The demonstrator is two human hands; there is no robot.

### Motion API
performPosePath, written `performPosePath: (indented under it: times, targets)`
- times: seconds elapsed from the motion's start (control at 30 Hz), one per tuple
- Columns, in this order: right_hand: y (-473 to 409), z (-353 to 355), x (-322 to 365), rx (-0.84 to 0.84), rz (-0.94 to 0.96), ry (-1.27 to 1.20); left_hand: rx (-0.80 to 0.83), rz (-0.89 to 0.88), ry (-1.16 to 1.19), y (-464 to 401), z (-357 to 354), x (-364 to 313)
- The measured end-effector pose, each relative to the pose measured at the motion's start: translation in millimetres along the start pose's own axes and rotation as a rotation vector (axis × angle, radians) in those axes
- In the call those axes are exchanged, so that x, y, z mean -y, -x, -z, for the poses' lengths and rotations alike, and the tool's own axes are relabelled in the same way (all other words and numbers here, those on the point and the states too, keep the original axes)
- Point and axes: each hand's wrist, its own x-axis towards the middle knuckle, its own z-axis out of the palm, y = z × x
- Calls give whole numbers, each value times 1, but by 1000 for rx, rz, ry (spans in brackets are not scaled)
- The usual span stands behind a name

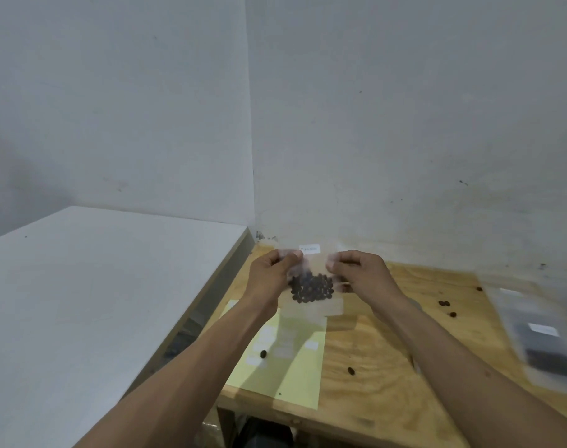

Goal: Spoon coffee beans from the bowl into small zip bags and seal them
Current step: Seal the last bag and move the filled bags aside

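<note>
Sealing a filled bag above the bench

Nearest, lower centre of the frame: a yellow sheet [285, 360] on the plywood bench [382, 367], with stray beans [351, 370] scattered around it. Centre: the bag [311, 286] is held up clear of the bench, its beans pooled low. Left hand [272, 273] and right hand [359, 270] each pinch a top corner, fingers clamped on the plastic. More bags [540, 337] lie at the right edge, blurred.

Risk: if the zip strip is pressed unevenly, a gap could stay open and beans spill when the bag tilts. The strip itself is too blurred to judge closed or open. No bowl or spoon is in view.
</note>
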Motion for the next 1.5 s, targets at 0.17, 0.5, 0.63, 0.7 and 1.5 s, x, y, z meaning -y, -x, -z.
performPosePath:
  times: [0.17, 0.5, 0.63, 0.7, 1.5]
  targets:
    - [3, 39, -4, -170, -10, -32, 78, -52, -189, 0, -24, 4]
    - [47, 160, -15, -461, 28, 187, 311, -117, -264, 27, -145, 22]
    - [78, 212, -22, -557, -4, 348, 440, -173, -437, 51, -200, 34]
    - [93, 237, -28, -576, -36, 441, 503, -171, -483, 64, -225, 43]
    - [114, 309, -91, -489, -317, 761, 590, 7, -730, 81, -319, 110]
